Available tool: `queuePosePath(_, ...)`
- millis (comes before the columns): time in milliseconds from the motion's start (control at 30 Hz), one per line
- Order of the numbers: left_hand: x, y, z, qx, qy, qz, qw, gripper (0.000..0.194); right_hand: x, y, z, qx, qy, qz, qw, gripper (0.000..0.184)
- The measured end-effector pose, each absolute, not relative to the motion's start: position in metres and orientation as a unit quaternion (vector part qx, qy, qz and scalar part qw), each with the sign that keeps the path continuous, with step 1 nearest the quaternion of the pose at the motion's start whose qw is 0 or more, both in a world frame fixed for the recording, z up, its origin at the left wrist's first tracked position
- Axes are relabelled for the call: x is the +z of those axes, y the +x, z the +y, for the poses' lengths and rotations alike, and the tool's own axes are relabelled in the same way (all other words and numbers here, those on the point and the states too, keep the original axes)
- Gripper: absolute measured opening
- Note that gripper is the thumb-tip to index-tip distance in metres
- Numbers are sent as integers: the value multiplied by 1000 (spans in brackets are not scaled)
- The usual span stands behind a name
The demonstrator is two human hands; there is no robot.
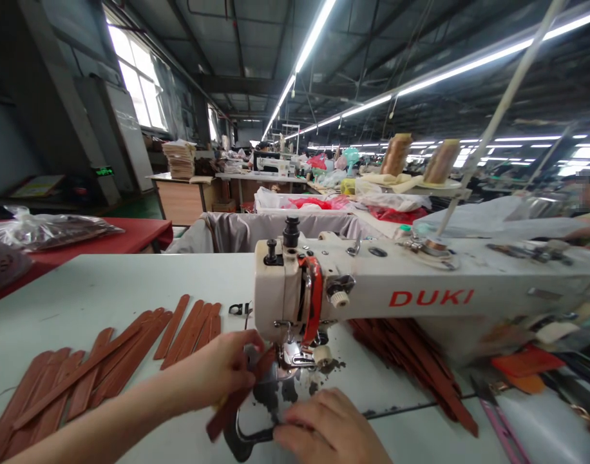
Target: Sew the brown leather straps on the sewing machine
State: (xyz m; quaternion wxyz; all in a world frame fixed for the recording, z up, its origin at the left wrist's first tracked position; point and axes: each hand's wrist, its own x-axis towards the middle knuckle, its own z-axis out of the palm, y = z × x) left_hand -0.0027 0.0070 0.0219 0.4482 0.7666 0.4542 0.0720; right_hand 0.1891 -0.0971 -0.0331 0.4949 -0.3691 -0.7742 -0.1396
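Note:
My left hand (227, 368) pinches a brown leather strap (230, 412) beside the sewing machine's needle area. The strap's far end lies close to the metal presser foot (293, 356); whether it is under the foot I cannot tell. My right hand (332, 426) rests low in front of the machine with its fingers bent together, the tips at a dark curved piece (244, 441). What those fingers hold, if anything, is hidden. The white sewing machine (367, 283) is marked DUKI and has an orange-red lever guard.
More brown straps (125, 354) lie spread on the left of the pale table (131, 277). A heap of straps (411, 361) sits under the machine arm. Purple-handled scissors (502, 425) and an orange-red piece (527, 364) lie right. Thread cones (396, 154) stand behind.

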Motion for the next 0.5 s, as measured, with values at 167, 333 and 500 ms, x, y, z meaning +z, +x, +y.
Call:
queuePosePath(167,-1,21,-30,59,699,487,520,71,-22,177,-99,-126,-331,-846,399,50)
queuePosePath(333,-5,20,-37,155,795,481,335,38,-25,198,-92,-109,-335,-877,326,49)
queuePosePath(500,-16,8,-45,286,925,249,-4,35,-33,205,-87,-137,-343,-879,300,39)
